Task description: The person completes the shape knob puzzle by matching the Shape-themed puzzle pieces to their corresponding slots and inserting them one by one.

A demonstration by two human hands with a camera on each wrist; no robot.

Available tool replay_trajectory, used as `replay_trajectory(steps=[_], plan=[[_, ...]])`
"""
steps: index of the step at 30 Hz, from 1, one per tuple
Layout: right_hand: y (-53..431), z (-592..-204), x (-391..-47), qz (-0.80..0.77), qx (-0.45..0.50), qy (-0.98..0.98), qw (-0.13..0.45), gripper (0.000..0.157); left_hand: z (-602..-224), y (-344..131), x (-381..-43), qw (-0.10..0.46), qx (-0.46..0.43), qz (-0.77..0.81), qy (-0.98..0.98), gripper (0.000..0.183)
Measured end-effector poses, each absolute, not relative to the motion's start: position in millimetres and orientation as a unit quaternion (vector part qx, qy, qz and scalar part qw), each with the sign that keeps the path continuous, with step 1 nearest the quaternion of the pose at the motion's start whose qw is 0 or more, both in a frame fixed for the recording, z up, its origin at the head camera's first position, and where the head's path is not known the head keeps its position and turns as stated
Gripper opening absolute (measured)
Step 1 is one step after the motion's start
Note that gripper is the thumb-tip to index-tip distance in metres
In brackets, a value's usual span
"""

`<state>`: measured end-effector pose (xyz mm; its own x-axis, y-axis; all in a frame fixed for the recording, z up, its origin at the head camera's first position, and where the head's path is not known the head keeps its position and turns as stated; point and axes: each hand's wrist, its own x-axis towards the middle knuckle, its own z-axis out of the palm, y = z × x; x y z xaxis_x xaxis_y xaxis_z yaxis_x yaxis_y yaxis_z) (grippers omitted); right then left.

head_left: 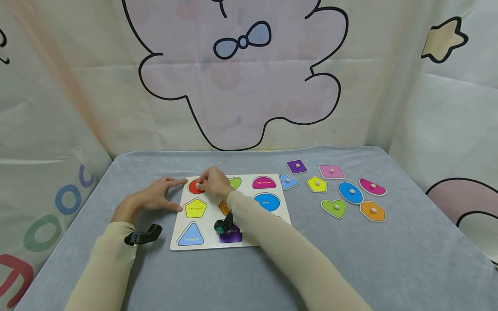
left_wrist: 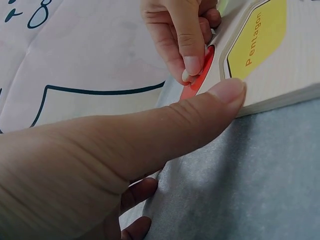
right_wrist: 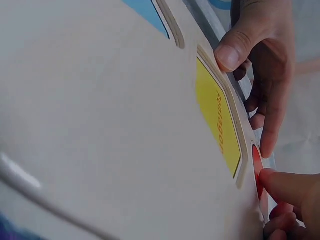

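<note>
A white shape puzzle board [head_left: 212, 194] lies on the table with printed, recessed shapes. My right hand [head_left: 216, 183] is over its far left part, thumb and fingers pinching the pale knob [left_wrist: 186, 76] of a red puzzle piece [head_left: 193, 186]. That red piece lies at the board's red slot, partly hidden by the hand. My left hand [head_left: 153, 198] rests along the board's left edge, fingers spread, thumb at the edge beside the yellow pentagon slot [head_left: 196, 208] and index finger reaching to the far left corner. In the right wrist view the left thumb [right_wrist: 229, 57] touches the board's edge.
Right of the board lie several knobbed pieces: a blue triangle [head_left: 288, 183], purple piece [head_left: 299, 169], pink piece [head_left: 337, 174], yellow pentagon [head_left: 314, 188], blue oval [head_left: 346, 196], magenta half round [head_left: 367, 183], green heart [head_left: 330, 211] and orange hexagon [head_left: 367, 216]. A patterned curtain [head_left: 249, 99] hangs behind the table.
</note>
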<state>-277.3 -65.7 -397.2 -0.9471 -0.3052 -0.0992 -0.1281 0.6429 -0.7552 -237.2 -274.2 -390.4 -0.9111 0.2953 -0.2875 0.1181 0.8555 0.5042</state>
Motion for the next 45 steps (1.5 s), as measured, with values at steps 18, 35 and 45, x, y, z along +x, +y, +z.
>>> replay_trajectory(steps=[18,35,45], plan=[[-55.9,-393.5,-282.3,-0.4,-0.135,0.893,0.154,0.02,-393.8,-270.2,-240.1,0.177,0.12,0.25,0.944,0.102],[-14.0,-398.7,-262.1,-0.388,-0.26,0.879,0.093,0.032,-395.6,-271.1,-235.3,0.172,0.115,0.245,0.947,0.101],[25.4,-380.5,-246.6,-0.352,-0.308,0.873,0.135,0.032,-393.1,-272.6,-236.5,0.172,0.109,0.241,0.949,0.102]])
